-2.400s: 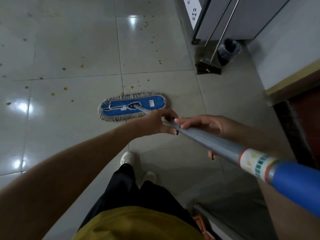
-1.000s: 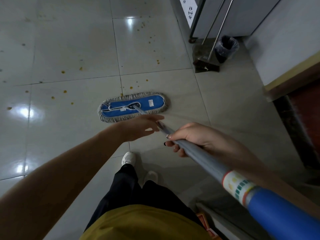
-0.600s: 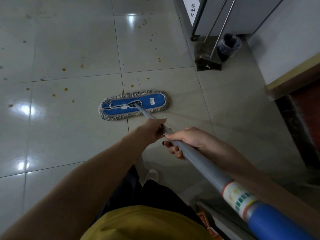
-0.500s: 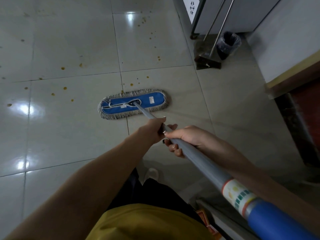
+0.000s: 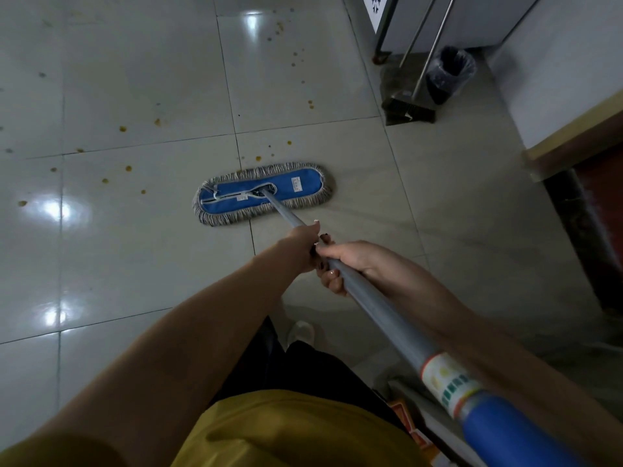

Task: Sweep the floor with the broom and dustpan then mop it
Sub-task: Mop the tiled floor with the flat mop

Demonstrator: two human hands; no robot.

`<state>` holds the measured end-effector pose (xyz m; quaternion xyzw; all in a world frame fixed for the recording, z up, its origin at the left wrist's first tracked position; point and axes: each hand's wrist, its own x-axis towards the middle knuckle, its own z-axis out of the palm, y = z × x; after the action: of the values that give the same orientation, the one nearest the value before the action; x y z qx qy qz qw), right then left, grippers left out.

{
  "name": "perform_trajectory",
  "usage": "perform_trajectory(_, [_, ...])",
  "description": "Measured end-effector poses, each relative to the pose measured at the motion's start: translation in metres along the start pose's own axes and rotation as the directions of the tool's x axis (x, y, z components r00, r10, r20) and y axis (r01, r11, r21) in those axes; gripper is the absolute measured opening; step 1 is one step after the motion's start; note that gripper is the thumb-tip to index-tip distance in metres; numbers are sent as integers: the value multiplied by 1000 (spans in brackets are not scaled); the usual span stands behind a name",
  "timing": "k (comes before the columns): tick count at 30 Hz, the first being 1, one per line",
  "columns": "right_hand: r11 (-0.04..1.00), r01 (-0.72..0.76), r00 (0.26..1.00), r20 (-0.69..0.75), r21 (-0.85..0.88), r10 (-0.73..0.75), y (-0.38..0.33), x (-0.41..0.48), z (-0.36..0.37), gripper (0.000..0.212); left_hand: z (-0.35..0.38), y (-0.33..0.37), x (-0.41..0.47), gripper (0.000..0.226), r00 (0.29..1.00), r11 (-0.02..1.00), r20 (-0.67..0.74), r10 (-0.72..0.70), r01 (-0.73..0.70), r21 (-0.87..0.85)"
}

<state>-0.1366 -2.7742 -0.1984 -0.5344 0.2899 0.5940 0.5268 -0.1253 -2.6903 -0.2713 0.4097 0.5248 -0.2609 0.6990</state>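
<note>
The mopping step looks to be in hand: the broom and dustpan point(image 5: 409, 106) stand parked against the wall in the upper right of the frame, beside a small lined bin point(image 5: 450, 74), while the person works a flat mop across the tiled floor point(image 5: 135, 264). The mop head point(image 5: 263, 194), blue with a grey fringe, lies flat on the tiles just above the centre of the frame, and its grey handle point(image 5: 371, 308) runs diagonally down to the lower right, ending in a blue sleeve. The left hand point(image 5: 301, 246) has its grip clamped around the handle, and the right hand point(image 5: 347, 261) is wrapped around it directly behind, the two touching near the middle of the frame. Small orange-brown spots point(image 5: 128, 168) dot the floor to the left of the mop head and above it, toward the top centre, so much of the mopping seems left to do. The next move probably calls for pushing the head forward and to the left over those spots, keeping it flat against the tiles with steady downward pressure, then working the strokes up toward the marks near the top centre.
</note>
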Motion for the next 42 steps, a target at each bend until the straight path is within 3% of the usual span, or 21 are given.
perform_trajectory(6, [999,-35,999,-13,-14,34,-12,12,6,42,-8,12,3,31,997,1000,73,-16,15,12])
perform_trajectory(12, [999,-37,999,1,11,37,-14,25,12,41,-15,19,14,31,999,998,49,-18,15,65])
perform_trajectory(19, [999,50,999,-11,-1,-50,-34,47,20,37,-23,45,36,33,1000,995,15,27,-28,92])
perform_trajectory(25, [985,115,992,-34,-126,-121,-63,72,31,40,-32,79,55,30,997,998,76,17,-21,63])
perform_trajectory(42, [994,17,1000,-7,104,-16,-240,150,87,42,-60,265,127,24,988,994,149,39,-54,100])
